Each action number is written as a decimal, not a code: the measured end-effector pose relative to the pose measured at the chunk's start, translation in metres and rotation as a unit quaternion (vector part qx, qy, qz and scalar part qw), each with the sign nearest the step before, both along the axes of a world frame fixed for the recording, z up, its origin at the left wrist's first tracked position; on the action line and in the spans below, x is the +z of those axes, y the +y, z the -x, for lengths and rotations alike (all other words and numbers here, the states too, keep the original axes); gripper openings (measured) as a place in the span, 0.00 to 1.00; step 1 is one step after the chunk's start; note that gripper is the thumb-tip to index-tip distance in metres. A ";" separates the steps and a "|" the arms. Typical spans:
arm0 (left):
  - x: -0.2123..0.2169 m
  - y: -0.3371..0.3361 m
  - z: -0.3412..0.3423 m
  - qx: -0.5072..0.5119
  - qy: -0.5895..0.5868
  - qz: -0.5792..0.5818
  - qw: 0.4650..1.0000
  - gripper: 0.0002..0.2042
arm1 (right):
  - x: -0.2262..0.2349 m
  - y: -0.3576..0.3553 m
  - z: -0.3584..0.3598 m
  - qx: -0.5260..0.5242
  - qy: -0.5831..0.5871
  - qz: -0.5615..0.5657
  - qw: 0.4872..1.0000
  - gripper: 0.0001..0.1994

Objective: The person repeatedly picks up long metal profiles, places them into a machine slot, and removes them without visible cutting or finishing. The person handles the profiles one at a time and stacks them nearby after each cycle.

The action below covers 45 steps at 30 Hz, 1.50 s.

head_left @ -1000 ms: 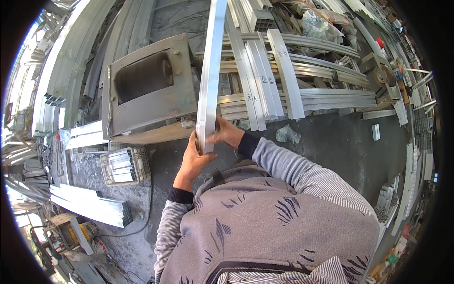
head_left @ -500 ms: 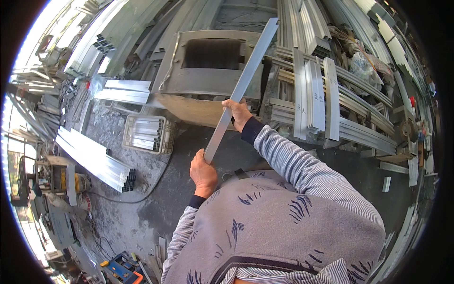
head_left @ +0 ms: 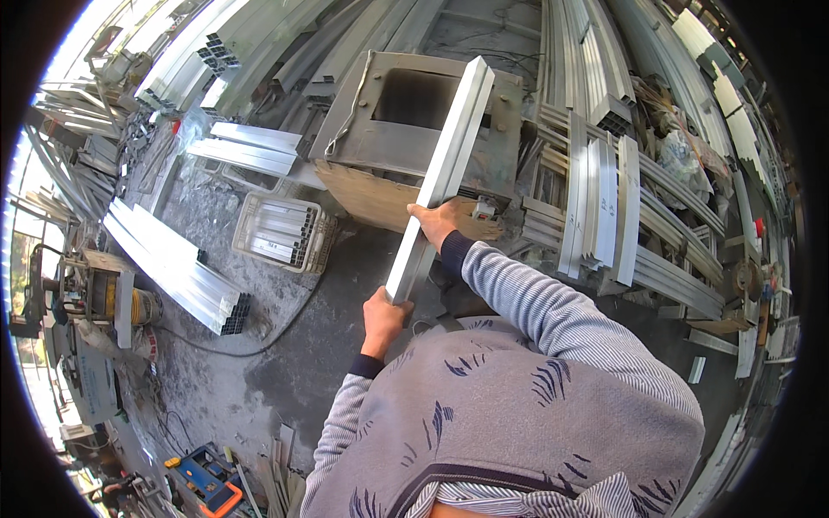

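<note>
Silvery metal profile point(head_left: 451, 147) slants from seven to one o'clock, with both hands clamped on it: the left hand point(head_left: 384, 319) around its near end, the right hand point(head_left: 436, 222) partway up. Its far length overlaps the grey machine point(head_left: 380, 142) at twelve o'clock, the right hand nearer; whether they touch, I cannot tell.

Machine point(head_left: 401, 142): dull grey-brown, its opening point(head_left: 413, 97) black. In front of it I see a silvery bar point(head_left: 442, 173), grey-and-white striped sleeves point(head_left: 535, 302), navy cuffs point(head_left: 456, 253), and a taupe-grey apron point(head_left: 518, 419) with dark-blue feathery strokes. Left of the machine, an off-white crate point(head_left: 324, 242).
</note>
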State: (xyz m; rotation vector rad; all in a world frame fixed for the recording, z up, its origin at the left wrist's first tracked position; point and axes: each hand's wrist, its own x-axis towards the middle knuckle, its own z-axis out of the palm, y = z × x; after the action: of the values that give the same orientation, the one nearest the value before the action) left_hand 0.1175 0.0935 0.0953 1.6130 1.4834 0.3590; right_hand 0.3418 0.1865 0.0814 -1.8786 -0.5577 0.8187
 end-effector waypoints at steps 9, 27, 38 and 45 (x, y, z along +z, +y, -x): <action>-0.018 0.109 -0.047 -0.027 -0.292 0.332 0.897 0.20 | 0.033 0.086 -0.037 0.046 -0.272 0.165 0.947 0.60; -0.026 0.254 -0.191 -0.042 -0.285 0.424 0.859 0.23 | 0.027 0.216 -0.191 0.126 -0.468 0.125 0.866 0.42; -0.032 0.193 -0.112 -0.047 -0.294 0.432 0.851 0.21 | 0.029 0.155 -0.115 0.148 -0.463 0.137 0.863 0.39; -0.039 0.148 -0.058 -0.077 -0.312 0.422 0.848 0.21 | 0.022 0.108 -0.063 0.150 -0.459 0.144 0.864 0.39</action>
State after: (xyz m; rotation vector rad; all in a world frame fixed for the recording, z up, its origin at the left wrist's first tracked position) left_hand 0.1757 0.2411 0.0562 0.7690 0.8012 0.0827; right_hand 0.4048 0.2946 0.1030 -2.4595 -1.4010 0.1207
